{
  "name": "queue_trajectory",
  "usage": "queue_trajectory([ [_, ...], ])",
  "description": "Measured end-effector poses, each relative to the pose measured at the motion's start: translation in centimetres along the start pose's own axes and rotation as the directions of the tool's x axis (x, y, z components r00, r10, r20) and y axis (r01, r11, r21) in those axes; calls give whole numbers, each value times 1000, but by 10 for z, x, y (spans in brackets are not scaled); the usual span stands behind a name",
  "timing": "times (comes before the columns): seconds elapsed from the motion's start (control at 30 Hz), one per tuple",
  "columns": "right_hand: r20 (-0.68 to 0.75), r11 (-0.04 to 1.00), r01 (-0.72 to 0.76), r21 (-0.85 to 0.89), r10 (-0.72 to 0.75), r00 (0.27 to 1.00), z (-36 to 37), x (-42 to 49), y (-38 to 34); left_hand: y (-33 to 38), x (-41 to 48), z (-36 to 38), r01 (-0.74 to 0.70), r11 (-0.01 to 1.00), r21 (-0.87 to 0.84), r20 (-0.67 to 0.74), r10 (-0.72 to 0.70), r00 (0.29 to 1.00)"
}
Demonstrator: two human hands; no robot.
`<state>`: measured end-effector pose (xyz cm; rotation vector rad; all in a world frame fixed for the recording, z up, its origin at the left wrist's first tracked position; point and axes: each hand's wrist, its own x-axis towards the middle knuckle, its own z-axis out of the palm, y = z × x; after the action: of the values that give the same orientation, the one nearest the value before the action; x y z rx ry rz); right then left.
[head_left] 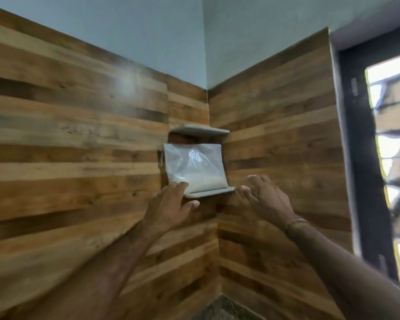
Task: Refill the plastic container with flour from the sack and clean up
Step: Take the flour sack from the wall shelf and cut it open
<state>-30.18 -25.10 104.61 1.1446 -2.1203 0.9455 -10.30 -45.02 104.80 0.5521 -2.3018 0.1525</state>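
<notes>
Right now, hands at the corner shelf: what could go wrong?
1. The flour bag is limp, thin plastic on a lower shelf; the left hand only touches its lower corner and the right hand is clear of it, so it may slump off.
2. The upper shelf sits close above; lifting could snag it.

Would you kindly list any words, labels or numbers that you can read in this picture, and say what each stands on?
None can be read.
The bag on the shelf shows no print.
A pale patch on the window frame is too blurred to tell whether it is text.
</notes>
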Motion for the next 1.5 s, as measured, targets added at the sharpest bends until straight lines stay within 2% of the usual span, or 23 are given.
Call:
queue_trajectory([
  [0.17, -49, 1000, 12, 24, -10, 999, 53, 118, -14, -53, 103, -3, 40, 999, 31, -62, -38, 997],
  [0.33, 40, 993, 91, -73, -88, 995, 76, 158, -18, -65, 138, -1, 30, 995, 98, -39, -26, 999],
  [0.43, 49, 982, 142, -125, -137, 989, 90, 203, -33, -86, 188, 9, -2, 994, 109, -73, 10, 997],
  [0.63, 116, 953, 159, -259, -133, 984, 116, 292, -52, -128, 280, 38, -54, 989, 137, -111, 69, 991],
  [0.83, 150, 930, 179, -323, -136, 979, 163, 364, -58, -154, 341, 65, -34, 995, 92, -139, 46, 989],
  [1.03, 191, 916, 188, -355, -126, 974, 193, 400, -58, -156, 359, 86, -50, 998, -43, -287, 36, 957],
  [1.17, 122, 889, 137, -438, -92, 988, 194, 404, -57, -160, 357, 94, -122, 987, -107, -384, 72, 920],
  [1.27, 46, 889, 33, -457, -13, 999, 185, 399, -45, -163, 350, 94, -156, 976, -149, -436, 77, 897],
  [1.5, -2, 917, 8, -399, -10, 1000, 122, 355, -10, -157, 327, 73, -170, 962, -214, -514, 37, 857],
])
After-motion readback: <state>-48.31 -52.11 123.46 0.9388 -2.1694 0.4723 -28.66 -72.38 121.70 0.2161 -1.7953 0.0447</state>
